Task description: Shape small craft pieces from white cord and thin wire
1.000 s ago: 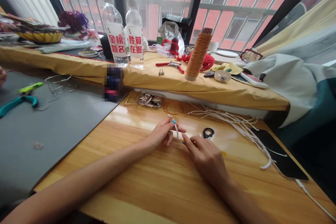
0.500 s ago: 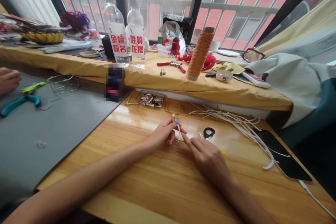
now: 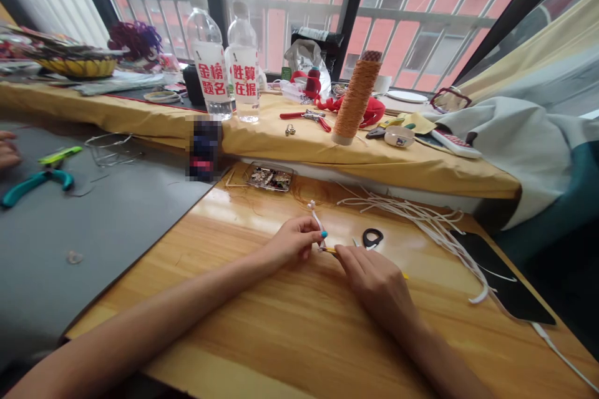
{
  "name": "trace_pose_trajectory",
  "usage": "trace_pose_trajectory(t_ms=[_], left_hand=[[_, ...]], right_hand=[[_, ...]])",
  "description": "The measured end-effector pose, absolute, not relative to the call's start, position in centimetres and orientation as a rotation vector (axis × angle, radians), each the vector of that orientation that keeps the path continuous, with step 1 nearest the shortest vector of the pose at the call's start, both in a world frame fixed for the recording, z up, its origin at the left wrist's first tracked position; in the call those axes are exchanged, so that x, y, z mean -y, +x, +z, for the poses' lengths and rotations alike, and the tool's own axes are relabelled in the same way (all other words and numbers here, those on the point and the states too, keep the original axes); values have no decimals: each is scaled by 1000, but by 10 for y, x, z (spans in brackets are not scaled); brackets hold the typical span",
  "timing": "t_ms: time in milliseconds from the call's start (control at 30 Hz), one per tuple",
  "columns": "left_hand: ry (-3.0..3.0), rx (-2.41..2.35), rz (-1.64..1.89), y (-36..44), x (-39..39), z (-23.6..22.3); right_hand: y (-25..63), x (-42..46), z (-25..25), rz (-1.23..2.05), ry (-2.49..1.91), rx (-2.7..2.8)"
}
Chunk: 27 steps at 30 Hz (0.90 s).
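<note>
My left hand (image 3: 292,241) rests on the wooden table (image 3: 281,324) with its fingers pinched on a thin white cord (image 3: 317,219). The cord carries a small blue bead and its free end sticks up and back. My right hand (image 3: 374,277) lies just right of it, knuckles up, fingertips closed on a small yellow piece (image 3: 329,250) at the cord's lower end. Both hands meet near the table's middle. Black-handled scissors (image 3: 372,237) lie just beyond my right hand.
A bundle of white cords (image 3: 421,215) and a black phone (image 3: 505,277) lie to the right. A small tray of beads (image 3: 270,177) sits behind. The yellow-clothed ledge holds two bottles (image 3: 227,75), an orange thread cone (image 3: 355,100) and red pliers (image 3: 306,116). Another person's hand (image 3: 7,151) is at the far left near teal pliers (image 3: 32,184).
The blue bead has slid down the cord toward my left fingertips. My right hand closed in on the cord's lower end. The other person's hand at far left drew back.
</note>
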<state>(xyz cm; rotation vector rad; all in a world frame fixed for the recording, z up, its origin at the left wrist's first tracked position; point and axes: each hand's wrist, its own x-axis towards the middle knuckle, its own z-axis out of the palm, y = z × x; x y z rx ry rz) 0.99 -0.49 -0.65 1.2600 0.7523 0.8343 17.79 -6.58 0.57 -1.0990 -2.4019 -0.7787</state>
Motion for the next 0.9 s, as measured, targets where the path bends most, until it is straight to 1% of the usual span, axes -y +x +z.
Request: trace_pose_trajectory(t_ms=[133,900], left_hand=[[1209,-755,865,9,4,-6],[1161,-757,888,9,8,2]], right_hand=[[178,67,5,-742,-1075,2414],[177,66,10,-849,-1120,2316]])
